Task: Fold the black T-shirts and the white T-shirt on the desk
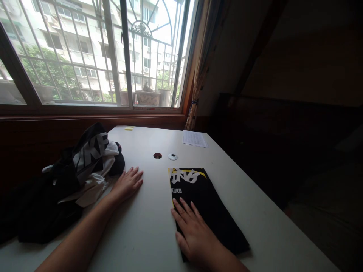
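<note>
The right hand (191,230) lies palm down with its fingers extended and slightly spread, pressing on a folded black garment (218,215) and gripping none of it. If that palm dragged sideways, friction could well rumple the upper layer or skew the edges; if it curled, the fingertips might pull the fold apart. Its forearm comes in from the lower right and the fingers point up and to the left, away from the body, over the garment's left side, below the white lettering. The left hand (129,182) is flat as well, fingers loosely extended, holding nothing, on the bare white surface (141,226) just beside a heap of dark and white clothes (93,158); its forearm slants in from the lower left. Whether its wrist touches the cloth I cannot tell. A sweep of that arm to the left could snag the loose pile, which looks unevenly stacked and liable to slump. Beyond the garment sit a round cover (172,156), a hole (157,155) and, near the far edge, some papers (195,139).
</note>
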`<state>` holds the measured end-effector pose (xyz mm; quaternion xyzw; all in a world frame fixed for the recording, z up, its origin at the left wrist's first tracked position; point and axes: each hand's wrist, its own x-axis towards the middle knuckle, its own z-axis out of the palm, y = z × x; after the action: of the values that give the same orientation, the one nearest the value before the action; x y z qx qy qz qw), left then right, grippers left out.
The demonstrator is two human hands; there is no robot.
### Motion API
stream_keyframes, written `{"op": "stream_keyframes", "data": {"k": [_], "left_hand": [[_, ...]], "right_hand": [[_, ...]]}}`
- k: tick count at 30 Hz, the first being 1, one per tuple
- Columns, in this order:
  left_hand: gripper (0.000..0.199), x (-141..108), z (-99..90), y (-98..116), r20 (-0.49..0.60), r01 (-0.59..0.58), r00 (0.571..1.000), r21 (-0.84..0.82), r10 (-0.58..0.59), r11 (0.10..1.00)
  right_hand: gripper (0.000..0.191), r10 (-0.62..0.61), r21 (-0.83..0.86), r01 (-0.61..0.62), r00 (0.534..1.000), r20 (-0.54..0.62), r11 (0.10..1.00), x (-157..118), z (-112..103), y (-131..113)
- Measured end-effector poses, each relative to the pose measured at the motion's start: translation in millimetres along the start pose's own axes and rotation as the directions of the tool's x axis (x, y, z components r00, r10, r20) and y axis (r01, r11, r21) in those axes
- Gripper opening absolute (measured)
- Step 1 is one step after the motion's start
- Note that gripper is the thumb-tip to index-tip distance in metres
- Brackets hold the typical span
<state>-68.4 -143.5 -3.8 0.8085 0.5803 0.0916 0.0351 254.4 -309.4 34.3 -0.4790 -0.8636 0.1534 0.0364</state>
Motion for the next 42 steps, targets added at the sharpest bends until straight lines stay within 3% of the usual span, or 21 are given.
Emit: {"op": "stream_keyframes", "data": {"k": [11, 16, 20, 31, 42], "left_hand": [[0.055, 1, -1.9, 2, 0.009, -0.001, 1.000, -0.001, 0.001, 1.000], [0.054, 0, -0.7, 1, -0.016, -0.004, 1.000, -0.011, 0.004, 1.000], [0.054, 1, 0.6, 1, -0.021, -0.002, 1.000, -0.019, 0.001, 1.000], [0.055, 0, -0.4, 1, -0.002, -0.008, 1.000, -0.003, 0.008, 1.000], [0.055, 1, 1.5, -1, 0.009, -0.014, 1.000, 0.000, 0.014, 1.000]], "right_hand": [[0.059, 0.213, -0.149, -0.222, 0.974, -0.072, 0.964, -44, -38, 151], [0.064, 0.257, -0.146, -0.280, 0.953, -0.161, 0.949, -67, -43, 197], [0.069, 0.291, -0.156, -0.321, 0.939, -0.184, 0.934, -75, -40, 206], [0.062, 0.315, -0.267, -0.349, 0.935, -0.162, 0.898, -85, -21, 174], [0.059, 0.258, -0.258, -0.319, 0.935, -0.244, 0.912, -120, -16, 206]]}}
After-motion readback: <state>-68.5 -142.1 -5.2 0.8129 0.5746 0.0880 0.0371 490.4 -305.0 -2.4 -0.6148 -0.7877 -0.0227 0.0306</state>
